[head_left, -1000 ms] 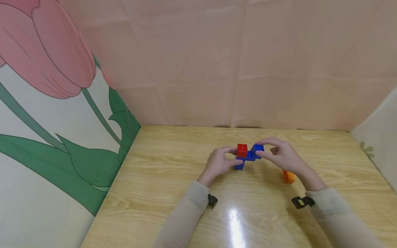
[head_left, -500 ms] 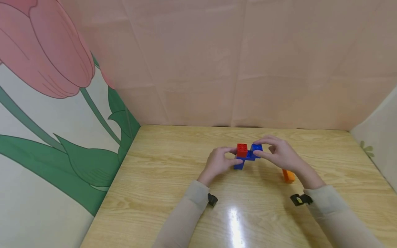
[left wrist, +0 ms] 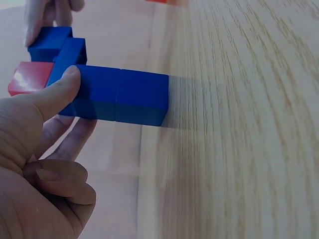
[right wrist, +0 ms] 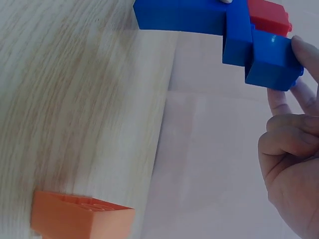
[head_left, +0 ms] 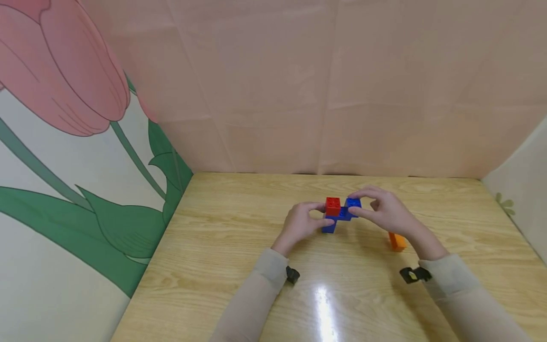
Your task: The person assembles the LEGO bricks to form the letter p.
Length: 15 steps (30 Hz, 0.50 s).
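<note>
A small structure of toy building bricks stands on the table. Two stacked blue bricks (left wrist: 119, 94) form its column, with a longer blue brick (head_left: 344, 214) lying across the top. On that sit a red brick (head_left: 333, 206) at the left and another blue brick (head_left: 353, 203) at the overhanging right end. My left hand (head_left: 297, 227) grips the structure below the red brick, its thumb (left wrist: 70, 82) on the near side. With thumb and fingertips, my right hand (head_left: 386, 213) pinches the right-end blue brick, which looks level and seated on the long one.
An orange brick (head_left: 397, 242) lies on the wooden table (head_left: 239, 213) under my right wrist; the right wrist view shows its hollow underside. A pink cloth backdrop (head_left: 265, 95) rises behind the table's back edge, and a tulip-patterned panel (head_left: 98, 166) borders the left.
The blue brick in my right hand has shifted slightly left and gone from tilted to level on the long brick. My left hand keeps its hold in place.
</note>
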Tool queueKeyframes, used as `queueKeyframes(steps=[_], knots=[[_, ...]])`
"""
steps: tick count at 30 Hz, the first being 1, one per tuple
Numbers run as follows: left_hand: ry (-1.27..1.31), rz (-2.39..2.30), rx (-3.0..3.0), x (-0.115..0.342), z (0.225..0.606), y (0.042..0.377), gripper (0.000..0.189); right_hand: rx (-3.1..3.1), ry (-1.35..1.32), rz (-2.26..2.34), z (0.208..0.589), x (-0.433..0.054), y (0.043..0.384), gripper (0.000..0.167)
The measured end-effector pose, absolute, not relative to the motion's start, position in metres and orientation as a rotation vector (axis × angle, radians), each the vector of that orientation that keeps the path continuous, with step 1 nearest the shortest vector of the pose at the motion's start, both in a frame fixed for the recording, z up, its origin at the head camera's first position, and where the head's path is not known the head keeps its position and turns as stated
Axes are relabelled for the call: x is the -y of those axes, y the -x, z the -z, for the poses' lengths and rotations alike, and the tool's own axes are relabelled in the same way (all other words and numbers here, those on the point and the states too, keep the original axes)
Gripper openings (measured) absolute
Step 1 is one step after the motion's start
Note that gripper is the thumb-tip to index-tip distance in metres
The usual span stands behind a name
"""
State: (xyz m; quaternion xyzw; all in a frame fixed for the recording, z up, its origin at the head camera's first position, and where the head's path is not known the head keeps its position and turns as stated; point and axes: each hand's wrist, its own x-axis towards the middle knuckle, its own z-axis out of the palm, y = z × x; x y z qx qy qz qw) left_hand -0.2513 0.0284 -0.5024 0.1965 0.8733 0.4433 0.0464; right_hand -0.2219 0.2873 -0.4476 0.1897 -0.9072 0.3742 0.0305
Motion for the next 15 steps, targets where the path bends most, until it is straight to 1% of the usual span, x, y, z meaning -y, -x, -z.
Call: queueKeyframes(steps=[9,15], knots=[[-0.588,-1.351,-2.656,-0.029,0.502,0.251,0.047,2.77,-0.5,-1.17,0.45,-0.295,0.217,0.039],[-0.577,-1.354,-2.646,-0.029,0.502,0.251,0.047,2.762,-0.376,-1.154,0.451,-0.305,0.209,0.039]])
